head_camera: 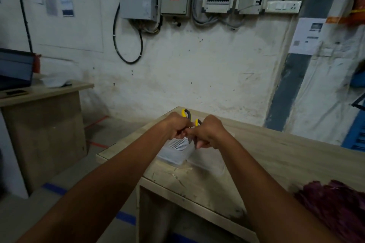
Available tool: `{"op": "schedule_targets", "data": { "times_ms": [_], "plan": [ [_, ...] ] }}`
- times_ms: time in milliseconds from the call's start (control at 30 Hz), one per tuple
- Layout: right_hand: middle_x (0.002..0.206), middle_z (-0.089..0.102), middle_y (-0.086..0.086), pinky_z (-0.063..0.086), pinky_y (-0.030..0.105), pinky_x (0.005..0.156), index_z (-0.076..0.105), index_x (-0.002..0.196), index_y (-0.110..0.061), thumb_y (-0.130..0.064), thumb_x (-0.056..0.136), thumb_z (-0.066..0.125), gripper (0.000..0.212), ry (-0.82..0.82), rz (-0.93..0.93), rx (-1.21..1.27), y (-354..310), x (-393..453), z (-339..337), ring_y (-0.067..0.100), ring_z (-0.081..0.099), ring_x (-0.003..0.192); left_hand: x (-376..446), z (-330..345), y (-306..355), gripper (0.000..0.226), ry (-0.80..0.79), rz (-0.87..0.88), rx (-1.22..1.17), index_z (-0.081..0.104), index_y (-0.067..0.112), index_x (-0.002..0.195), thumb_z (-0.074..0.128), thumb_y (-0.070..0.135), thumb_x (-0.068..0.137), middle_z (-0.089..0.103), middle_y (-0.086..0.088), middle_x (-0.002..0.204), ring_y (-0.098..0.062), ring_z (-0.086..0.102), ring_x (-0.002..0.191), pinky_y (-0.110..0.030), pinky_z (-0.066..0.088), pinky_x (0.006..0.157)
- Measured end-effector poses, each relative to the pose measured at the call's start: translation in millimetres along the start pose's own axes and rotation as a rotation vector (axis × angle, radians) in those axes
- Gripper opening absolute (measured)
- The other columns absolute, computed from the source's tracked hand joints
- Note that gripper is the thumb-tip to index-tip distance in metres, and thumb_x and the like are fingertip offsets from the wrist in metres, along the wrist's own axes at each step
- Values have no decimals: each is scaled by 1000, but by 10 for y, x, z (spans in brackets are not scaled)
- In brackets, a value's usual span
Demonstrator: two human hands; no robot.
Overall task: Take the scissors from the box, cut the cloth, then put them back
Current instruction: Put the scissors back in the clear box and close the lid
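Both of my hands meet above a clear plastic box (173, 154) on the wooden table (276, 154). My left hand (175, 126) and my right hand (209, 132) each grip the scissors (186, 113), whose yellow and grey handles stick up between the knuckles. The blades are hidden behind my fingers. The box has a ribbed wall, and its clear lid lies flat to its right. A dark maroon cloth (333, 209) lies bunched at the table's near right edge, apart from both hands.
The table's left corner and front edge lie just below the box. A second wooden desk (43, 92) with a laptop stands at the left. Electrical boxes and cables hang on the white wall behind. Blue tape marks the floor.
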State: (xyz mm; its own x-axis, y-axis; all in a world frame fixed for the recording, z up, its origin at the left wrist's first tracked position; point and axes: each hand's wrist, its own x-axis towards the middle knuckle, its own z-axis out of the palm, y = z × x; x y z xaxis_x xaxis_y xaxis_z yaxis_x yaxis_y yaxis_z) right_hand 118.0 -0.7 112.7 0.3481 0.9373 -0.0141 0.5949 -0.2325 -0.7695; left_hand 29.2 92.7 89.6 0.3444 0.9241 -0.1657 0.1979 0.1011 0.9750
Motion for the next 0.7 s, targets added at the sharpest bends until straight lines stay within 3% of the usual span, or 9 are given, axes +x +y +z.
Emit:
{"op": "schedule_targets", "data": {
  "times_ms": [133,267,333,400,500,567,633,700],
  "plan": [
    [28,50,6,44,21,42,55,49,-4,-6,65,78,29,11,25,7,-145,99,134,14,51,27,109,-101,64,26,54,-52,154,51,9,62,55,-1,86,49,-3,35,-10,44,31,-13,35,36],
    [34,55,7,41,18,35,57,56,-1,0,64,78,22,36,52,15,-222,278,357,17,59,34,188,-162,86,28,24,-125,308,49,7,64,45,-4,89,51,-8,58,-14,48,48,-11,37,32],
    [59,69,13,54,28,44,66,70,0,-6,58,84,23,61,33,-2,-219,358,465,23,71,56,263,-162,51,31,13,-149,363,47,6,64,40,-2,93,54,-9,51,-14,51,42,-11,37,29],
    [78,74,15,61,40,64,67,77,-4,-16,52,87,34,79,14,-43,-157,438,514,27,73,73,378,-158,-1,34,47,-122,406,46,5,60,44,2,93,53,-11,41,-17,50,31,-14,38,30],
    [96,72,8,54,35,77,68,88,-12,-35,61,80,37,255,7,-146,-16,446,436,29,69,91,580,-91,-104,26,44,-55,459,52,3,62,57,1,87,60,-15,49,-19,55,38,-25,45,42],
    [111,67,10,49,36,83,66,99,-14,-32,75,67,30,416,34,-258,135,463,370,33,63,104,573,-16,-118,5,68,3,568,62,-6,80,60,-3,84,70,-23,75,-25,68,60,-33,48,49],
    [116,64,13,49,37,86,64,102,-12,-26,82,59,25,434,54,-326,282,483,348,35,61,108,578,24,-158,20,97,67,740,63,-13,101,60,-2,84,69,-28,103,-34,70,91,-36,53,64],
    [121,61,14,48,38,88,61,109,-11,-23,82,59,29,352,73,-377,419,510,379,35,59,111,613,26,-229,29,137,134,867,61,-10,111,59,8,88,66,-25,116,-33,65,108,-35,51,84]
  ]
}}
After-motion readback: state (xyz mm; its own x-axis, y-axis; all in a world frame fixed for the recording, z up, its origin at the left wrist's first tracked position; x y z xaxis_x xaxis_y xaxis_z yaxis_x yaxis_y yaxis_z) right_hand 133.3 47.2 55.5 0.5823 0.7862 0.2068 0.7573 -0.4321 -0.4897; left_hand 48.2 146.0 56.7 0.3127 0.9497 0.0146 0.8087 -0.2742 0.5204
